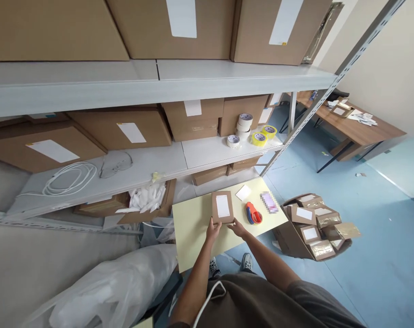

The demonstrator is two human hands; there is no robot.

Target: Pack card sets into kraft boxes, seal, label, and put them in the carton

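Note:
A small brown cardboard box (215, 206) with a white label (223, 206) on its top lies on the pale yellow table (193, 237). My left hand (213, 229) grips its near left corner, thumb against the side. At the near right corner, my right hand (238, 228) holds the same box with fingers against its edge. Right of the box lies a red and blue tape dispenser (253, 213) with a tape roll in it. A white square of paper (243, 192) sits beyond the dispenser, and a blurred-out flat item (269, 202) is at the table's right.
Shelving (207, 157) with large cartons rises behind the table, with tape rolls (243, 125) and a coiled white cable (70, 179) on it. A large carton (292, 239) full of small boxes stands right on the floor. Left lies a translucent plastic bag (125, 278). A wooden desk (371, 123) is farther back.

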